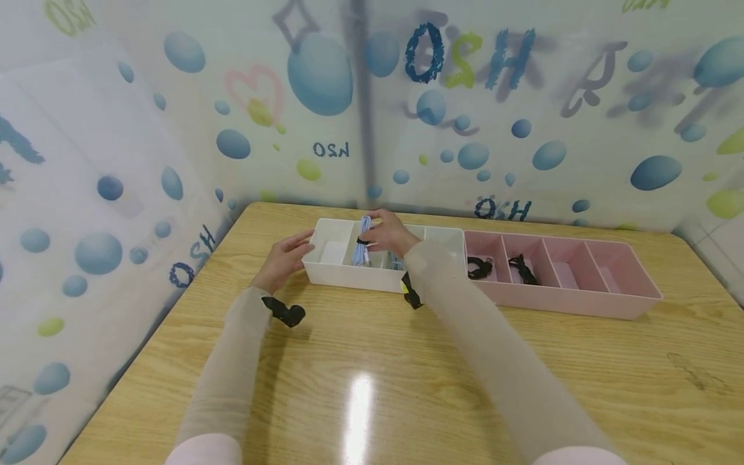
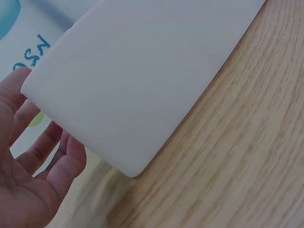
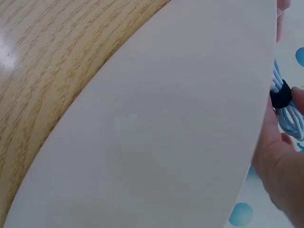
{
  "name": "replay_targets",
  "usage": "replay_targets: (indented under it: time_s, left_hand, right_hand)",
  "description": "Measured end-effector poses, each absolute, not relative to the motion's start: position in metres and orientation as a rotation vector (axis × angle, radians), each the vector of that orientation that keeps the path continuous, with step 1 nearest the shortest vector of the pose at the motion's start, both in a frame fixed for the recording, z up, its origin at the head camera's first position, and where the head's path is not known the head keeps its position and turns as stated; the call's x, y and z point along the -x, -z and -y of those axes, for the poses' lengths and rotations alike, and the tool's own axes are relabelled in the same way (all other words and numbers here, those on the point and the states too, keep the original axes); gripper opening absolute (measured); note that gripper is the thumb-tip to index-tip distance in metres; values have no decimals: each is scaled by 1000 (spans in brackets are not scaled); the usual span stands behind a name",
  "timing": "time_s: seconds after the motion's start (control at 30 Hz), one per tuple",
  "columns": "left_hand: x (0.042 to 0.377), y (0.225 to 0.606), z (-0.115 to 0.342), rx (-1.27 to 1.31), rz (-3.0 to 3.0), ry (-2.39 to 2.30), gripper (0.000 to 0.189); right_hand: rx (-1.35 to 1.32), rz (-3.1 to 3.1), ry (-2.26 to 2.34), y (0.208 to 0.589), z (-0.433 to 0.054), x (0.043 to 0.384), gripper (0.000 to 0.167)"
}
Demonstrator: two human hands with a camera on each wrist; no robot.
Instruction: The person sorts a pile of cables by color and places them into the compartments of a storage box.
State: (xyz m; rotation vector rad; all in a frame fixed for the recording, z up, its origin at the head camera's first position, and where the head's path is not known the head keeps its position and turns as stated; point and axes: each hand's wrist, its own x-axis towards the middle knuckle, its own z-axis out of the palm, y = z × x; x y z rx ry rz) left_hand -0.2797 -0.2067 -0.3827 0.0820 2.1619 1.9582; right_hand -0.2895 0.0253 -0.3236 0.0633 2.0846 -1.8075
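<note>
A bundled light-blue cable [image 1: 361, 248] with a black tie round its middle is pinched in my right hand [image 1: 392, 234], over the white divided box [image 1: 354, 276]. The right wrist view shows the cable [image 3: 290, 118] and its black tie at the thumb of the right hand [image 3: 280, 161], partly hidden by the box wall. At the box's left end is my left hand [image 1: 283, 259], its fingers against the end wall. The left wrist view has this hand [image 2: 35, 175] with loosely bent fingers at the box's rim and edge. Another pale-blue cable [image 1: 396, 261] lies inside the white box.
A pink divided box [image 1: 581, 302] adjoins the white box on the right. Black cable bundles lie in two of its compartments, one coiled [image 1: 479, 267] and one longer [image 1: 523, 268]. Behind the wooden table [image 1: 325, 368] hangs a patterned curtain [image 1: 360, 129].
</note>
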Motion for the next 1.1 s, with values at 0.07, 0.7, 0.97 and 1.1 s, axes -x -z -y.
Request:
replay_targets:
  time_s: [0.07, 0.7, 0.97, 1.1]
  left_hand:
    - [280, 382, 207, -78, -2166, -1954, 48]
    - [279, 381, 207, -83, -2188, -1930, 48]
    - [279, 381, 206, -72, -2178, -1936, 47]
    - [280, 382, 207, -86, -2172, -1933, 47]
  right_hand:
    - [-56, -2083, 1810, 324, -23, 289, 57]
    - [-10, -2137, 1789, 329, -11, 281, 48]
    - [6, -2183, 1754, 333, -5, 280, 44]
    - [32, -2230, 1755, 342, -4, 286, 40]
